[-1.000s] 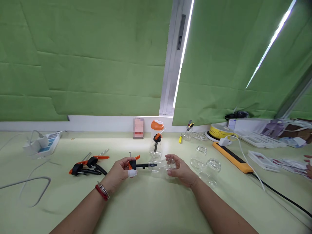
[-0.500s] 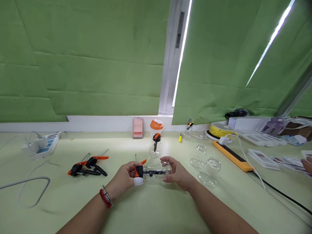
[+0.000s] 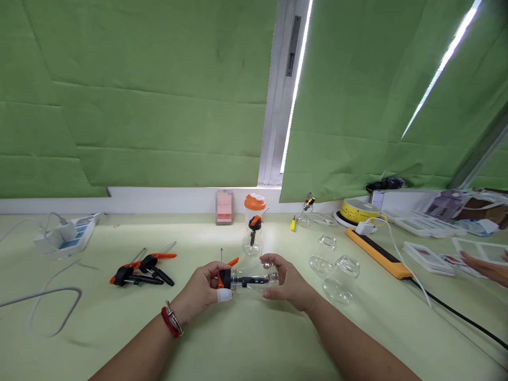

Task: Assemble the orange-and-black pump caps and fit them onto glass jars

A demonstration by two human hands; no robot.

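My left hand (image 3: 203, 286), its thumb wrapped in white, grips a black-and-orange bottle top (image 3: 224, 278). A metal spout and an orange lever stick out past the fingers. The top meets the neck of a clear glass bottle (image 3: 254, 276) lying sideways, and its black tube reaches inside. Whether the top is screwed on I cannot tell. My right hand (image 3: 283, 278) is closed around the base of this bottle. Behind it stands another glass bottle (image 3: 246, 246) with a similar top fitted. Two loose tops (image 3: 127, 275) lie to the left.
Two topless glass bottles (image 3: 337, 286) stand right of my hands. Beyond them lies an orange power strip (image 3: 379, 254) with a white cable. An orange-lidded shaker (image 3: 254, 202) and a pink-screened phone (image 3: 224, 207) are at the back. Another person's hand (image 3: 486, 267) holds a clear tray at far right.
My hands and the bottle have barely moved, with only a slight shift left. At far right, the other person's hand has come further into view with a clear tray.
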